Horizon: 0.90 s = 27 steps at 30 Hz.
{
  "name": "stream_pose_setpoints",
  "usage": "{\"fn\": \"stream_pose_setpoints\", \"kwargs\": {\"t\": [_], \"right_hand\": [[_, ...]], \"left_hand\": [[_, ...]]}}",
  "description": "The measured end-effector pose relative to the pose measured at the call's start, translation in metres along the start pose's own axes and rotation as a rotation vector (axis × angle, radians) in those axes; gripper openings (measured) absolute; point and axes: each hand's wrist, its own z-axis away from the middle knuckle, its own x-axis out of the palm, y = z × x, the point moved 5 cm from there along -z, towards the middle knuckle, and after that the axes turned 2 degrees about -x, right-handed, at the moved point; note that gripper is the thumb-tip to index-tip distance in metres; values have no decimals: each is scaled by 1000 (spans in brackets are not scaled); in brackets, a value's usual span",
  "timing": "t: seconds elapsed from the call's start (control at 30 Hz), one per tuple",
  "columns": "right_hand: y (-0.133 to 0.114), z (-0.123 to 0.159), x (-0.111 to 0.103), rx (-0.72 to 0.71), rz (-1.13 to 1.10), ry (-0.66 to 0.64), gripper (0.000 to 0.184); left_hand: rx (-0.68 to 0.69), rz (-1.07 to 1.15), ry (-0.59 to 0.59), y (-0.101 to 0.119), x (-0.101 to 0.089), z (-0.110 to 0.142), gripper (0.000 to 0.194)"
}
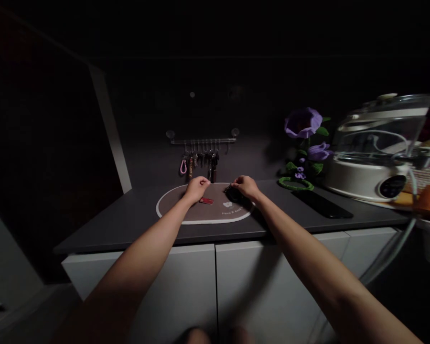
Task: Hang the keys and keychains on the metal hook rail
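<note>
My left hand is over the left half of an oval brown mat with a white border. Its fingers are pinched together, and whatever may be between them is too small to make out. Just below that hand a small red card-like piece lies on the mat. Over the mat's right side, my right hand is also pinched, close to a small dark object beneath its fingertips. Too little light falls there to tell what this object is or whether the fingers grip it.
Behind the mat, a clear rail on the wall carries several hanging keys and a pink loop. To the right are purple artificial flowers, a black phone and a white appliance with a transparent cover. White cabinet doors are below the counter.
</note>
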Motion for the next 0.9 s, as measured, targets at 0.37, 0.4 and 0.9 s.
{"fn": "stream_pose_setpoints", "kwargs": {"t": [0.37, 0.4, 0.9], "right_hand": [[-3, 5, 14, -58, 138, -169, 39], [-3, 5, 15, -63, 130, -168, 36], [-15, 5, 19, -176, 71, -125, 30]], "left_hand": [[4, -49, -41, -3, 4, -3, 8], [7, -55, -44, -3, 4, -3, 8], [39, -37, -64, -2, 5, -4, 10]]}}
